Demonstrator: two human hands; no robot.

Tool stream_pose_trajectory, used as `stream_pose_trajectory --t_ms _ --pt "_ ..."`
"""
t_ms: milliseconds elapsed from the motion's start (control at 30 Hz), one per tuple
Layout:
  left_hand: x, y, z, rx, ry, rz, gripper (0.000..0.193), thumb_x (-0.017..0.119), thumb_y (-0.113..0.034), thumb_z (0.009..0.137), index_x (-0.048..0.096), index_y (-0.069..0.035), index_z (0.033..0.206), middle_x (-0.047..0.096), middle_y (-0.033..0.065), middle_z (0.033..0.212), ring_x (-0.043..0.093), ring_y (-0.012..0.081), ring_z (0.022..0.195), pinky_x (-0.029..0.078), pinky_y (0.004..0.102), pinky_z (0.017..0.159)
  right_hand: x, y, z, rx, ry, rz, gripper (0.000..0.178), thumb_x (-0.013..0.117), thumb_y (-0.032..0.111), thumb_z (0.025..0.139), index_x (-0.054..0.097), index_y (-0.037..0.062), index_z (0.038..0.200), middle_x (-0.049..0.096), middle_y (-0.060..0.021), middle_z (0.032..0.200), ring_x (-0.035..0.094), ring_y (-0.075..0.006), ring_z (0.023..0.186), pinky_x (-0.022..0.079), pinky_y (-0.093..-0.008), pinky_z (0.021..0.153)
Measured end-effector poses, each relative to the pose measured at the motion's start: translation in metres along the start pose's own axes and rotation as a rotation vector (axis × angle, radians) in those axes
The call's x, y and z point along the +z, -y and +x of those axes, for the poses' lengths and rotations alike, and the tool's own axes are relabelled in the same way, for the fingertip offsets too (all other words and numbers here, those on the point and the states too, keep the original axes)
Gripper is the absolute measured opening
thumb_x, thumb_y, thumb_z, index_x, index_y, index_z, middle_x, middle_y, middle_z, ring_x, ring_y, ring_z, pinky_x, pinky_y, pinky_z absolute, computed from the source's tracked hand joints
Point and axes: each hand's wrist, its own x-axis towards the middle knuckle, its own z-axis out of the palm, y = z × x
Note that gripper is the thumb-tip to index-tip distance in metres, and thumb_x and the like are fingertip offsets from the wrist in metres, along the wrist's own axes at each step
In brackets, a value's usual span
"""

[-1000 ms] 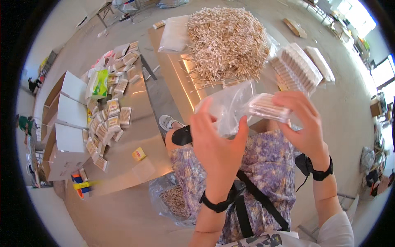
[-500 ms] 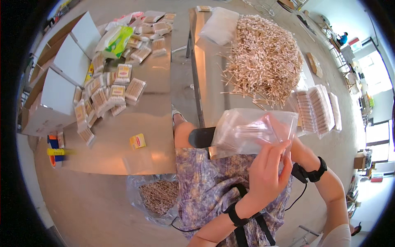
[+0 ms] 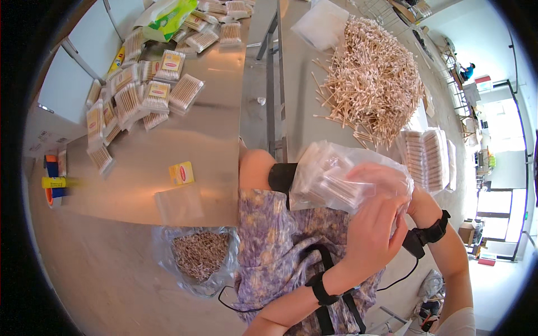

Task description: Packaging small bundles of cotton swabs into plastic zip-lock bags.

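A clear plastic bag (image 3: pixel 314 196) rests over my lap, with pale cotton swabs (image 3: pixel 342 187) showing through its film. My left hand (image 3: pixel 376 227) is closed on the bag near its right end, fingers bent against the film. My right hand (image 3: pixel 384 178) reaches in from the right and lies inside the bag, beside the swabs. Blur and glare on the film hide whether its fingers grip them. Just beyond the bag, a large heap of loose cotton swabs (image 3: pixel 375 78) covers much of the right table.
Packed swabs (image 3: pixel 428 159) stand right of the heap, a folded plastic bag (image 3: pixel 320 25) behind it. The left metal table (image 3: pixel 216 140) carries many swab packs (image 3: pixel 157 95), a yellow card (image 3: pixel 181 173) and a clear sleeve (image 3: pixel 179 204). Below sits a bag of swabs (image 3: pixel 202 255).
My right hand has shifted inside the bag, and the bag has crumpled, showing more swabs. My left hand has moved slightly right along with its end. The whole view has shifted a little.
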Motion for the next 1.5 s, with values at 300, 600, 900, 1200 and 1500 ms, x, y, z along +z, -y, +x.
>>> stream_pose_trajectory --t_ms 300,600,900,1200,1500 --pt "-0.003 -0.001 -0.001 -0.028 0.012 0.006 0.03 0.065 0.005 0.074 0.059 -0.001 0.102 0.052 0.0101 0.074 0.054 0.0231 0.061 0.043 0.0328 0.054 0.005 -0.024 0.005 -0.278 -0.032 -0.268 0.042 0.063 0.017 0.083 0.06 0.0013 0.122 0.053 -0.0146 0.131 0.048 -0.0344 0.123 0.041 -0.0447 0.1" --pt "-0.003 -0.002 0.001 -0.013 -0.014 -0.027 0.031 0.065 0.005 0.074 0.059 -0.002 0.103 0.052 0.0096 0.074 0.054 0.0223 0.061 0.044 0.0317 0.054 0.02 -0.014 0.01 0.227 -0.15 -0.206 0.049 0.06 0.007 0.087 0.048 0.0043 0.134 0.05 -0.0115 0.135 0.05 -0.0261 0.122 0.041 -0.0377 0.103" --pt "-0.003 -0.003 0.002 -0.042 0.001 -0.025 0.03 0.064 0.004 0.075 0.058 -0.001 0.104 0.053 0.0103 0.077 0.054 0.0222 0.062 0.044 0.0323 0.055 0.007 -0.037 0.012 -0.026 0.065 -0.553 0.048 0.056 0.017 0.093 0.043 0.0019 0.137 0.047 -0.0141 0.138 0.049 -0.0274 0.123 0.039 -0.0405 0.105" --pt "-0.01 0.0 0.003 -0.046 -0.016 -0.027 0.031 0.064 0.003 0.074 0.058 -0.001 0.105 0.052 0.0095 0.075 0.054 0.0222 0.062 0.043 0.0319 0.054 0.02 0.01 0.027 0.417 -0.381 -0.272 0.035 0.058 0.011 0.091 0.053 0.0026 0.125 0.054 -0.0116 0.122 0.056 -0.0237 0.105 0.045 -0.0307 0.093" --pt "-0.006 -0.001 0.001 -0.074 -0.01 -0.032 0.032 0.064 0.003 0.074 0.057 -0.002 0.105 0.051 0.0095 0.076 0.054 0.0224 0.062 0.045 0.0324 0.056 0.025 -0.029 0.018 0.118 -0.444 -0.133 0.037 0.055 0.011 0.092 0.053 0.0039 0.128 0.059 -0.0127 0.116 0.059 -0.0247 0.103 0.046 -0.031 0.091"
